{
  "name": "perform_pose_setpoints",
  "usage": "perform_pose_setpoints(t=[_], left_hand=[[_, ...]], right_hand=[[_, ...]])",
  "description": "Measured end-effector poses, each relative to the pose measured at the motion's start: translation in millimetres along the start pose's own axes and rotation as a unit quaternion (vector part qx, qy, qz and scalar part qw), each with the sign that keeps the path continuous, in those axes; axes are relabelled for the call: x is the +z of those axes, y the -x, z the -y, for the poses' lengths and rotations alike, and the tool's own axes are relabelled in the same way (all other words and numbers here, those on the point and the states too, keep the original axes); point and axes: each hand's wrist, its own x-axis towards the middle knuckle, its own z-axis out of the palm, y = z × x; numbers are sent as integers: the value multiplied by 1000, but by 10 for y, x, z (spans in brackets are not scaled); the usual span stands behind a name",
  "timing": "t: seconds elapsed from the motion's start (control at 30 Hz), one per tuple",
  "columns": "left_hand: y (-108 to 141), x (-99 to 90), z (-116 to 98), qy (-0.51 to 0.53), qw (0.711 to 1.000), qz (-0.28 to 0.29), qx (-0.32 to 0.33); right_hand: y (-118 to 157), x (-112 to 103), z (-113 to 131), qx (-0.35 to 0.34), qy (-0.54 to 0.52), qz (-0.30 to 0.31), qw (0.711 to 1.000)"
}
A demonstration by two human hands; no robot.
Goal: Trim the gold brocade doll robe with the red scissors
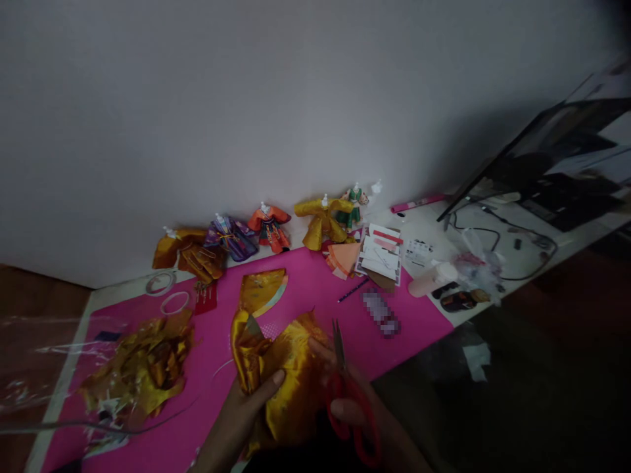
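Note:
Golden satin fabric point(290, 381) is bunched up in front of me, over the near part of the pink mat. My left hand point(256, 401) grips it from the left, thumb lying on top. In my right hand point(348, 401) are scissors with red handles point(367, 427); their blades point(339, 345) point away from me and look nearly together. The fingers of that hand also reach to the right edge of the fabric. Just beyond, a flat curved piece of golden cloth point(263, 289) with a pale edge lies on the mat.
Scraps of golden cloth point(148, 368) are heaped on the pink mat point(217, 420) at left, near ribbon rolls point(175, 302). Small dressed figures, including an orange one point(269, 226), line the wall. A bottle point(434, 279), cards point(382, 253) and a monitor point(542, 151) stand right.

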Motion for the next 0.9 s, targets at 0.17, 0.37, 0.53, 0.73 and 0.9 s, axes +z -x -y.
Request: perform_pose_setpoints(t=[0.17,0.37,0.53,0.73,0.9], left_hand=[[62,-41,-12,30,999,-35,18],[132,-44,-83,42,996,-47,55],[158,-76,-106,55,994,-61,72],[199,-130,-161,96,990,-50,87],[234,-245,-190,120,991,11,58]], right_hand=[[-48,-10,-9,-34,19,0,999],[-62,35,-4,-60,22,5,998],[-101,118,31,-56,23,-6,998],[-175,253,64,-71,4,-18,997],[-136,367,231,-99,-26,-64,993]])
